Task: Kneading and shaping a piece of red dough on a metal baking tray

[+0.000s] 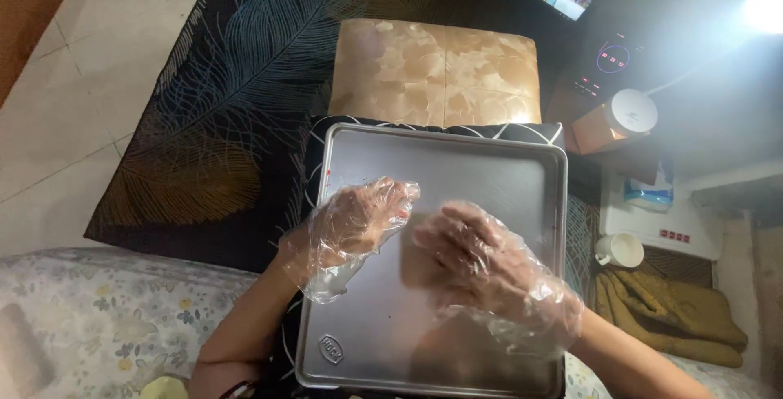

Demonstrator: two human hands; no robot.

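The person sits with a bare metal baking tray [489,163] in front of them, and both hands hover over its middle, each in a loose clear plastic glove. The left hand [359,220] rests on the left half of the tray, fingers [400,195] curled lightly and spread a little, holding nothing that I can make out. The right hand [481,260] lies flat just beside it, palm down, fingers [444,228] bent inward toward the left hand; whether anything sits under it I cannot tell, since the glove and the reflection on the metal blur that spot. The two hands are near each other but not clearly touching.

The tray rests on a dark patterned cushion [424,128], with a tan padded stool [436,69] beyond it and a dark feather-print rug [236,89] on the tiled floor. To the right a white mug [618,248] stands on a low white shelf, just above a folded olive blanket [669,309].

Judging from the flat palms, the hands seem to be rubbing or smoothing over the tray's surface. To do that well, I would keep the tray steady with the left hand near the rim while the right works in even strokes, reach into the corners, and mind the loose gloves so they do not bunch or slip off
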